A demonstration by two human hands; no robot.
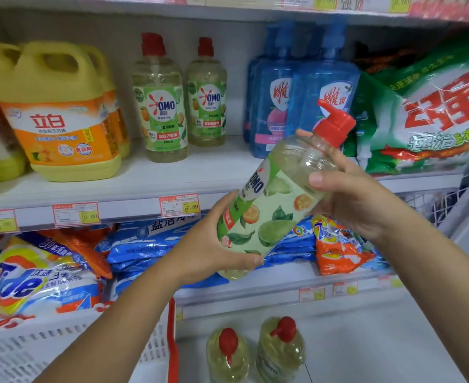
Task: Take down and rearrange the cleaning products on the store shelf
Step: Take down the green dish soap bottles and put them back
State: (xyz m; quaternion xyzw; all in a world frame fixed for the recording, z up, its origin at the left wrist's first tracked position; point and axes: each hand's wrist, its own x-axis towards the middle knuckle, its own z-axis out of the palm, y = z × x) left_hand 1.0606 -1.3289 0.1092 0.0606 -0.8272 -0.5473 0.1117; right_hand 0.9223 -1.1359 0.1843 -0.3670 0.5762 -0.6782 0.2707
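A clear OMO dish-soap bottle (pixel 272 205) with a green label and red pump cap is tilted in front of the shelf, cap up and to the right. My left hand (pixel 214 244) grips its lower end from below. My right hand (pixel 349 194) grips its shoulder just under the cap. Two matching OMO bottles (pixel 160 106) (pixel 207 98) stand upright on the white shelf (pixel 134 186). Two more OMO bottles (pixel 228 355) (pixel 281 352) stand on the white surface low in front of me.
Yellow detergent jugs (pixel 59 114) fill the shelf's left side. Blue pump bottles (pixel 321 87) and a green-white powder bag (pixel 426 120) sit at the right. Tide bags (pixel 40 277) and blue bags (pixel 156 244) lie on the shelf below. A white perforated basket (pixel 34 352) is at bottom left.
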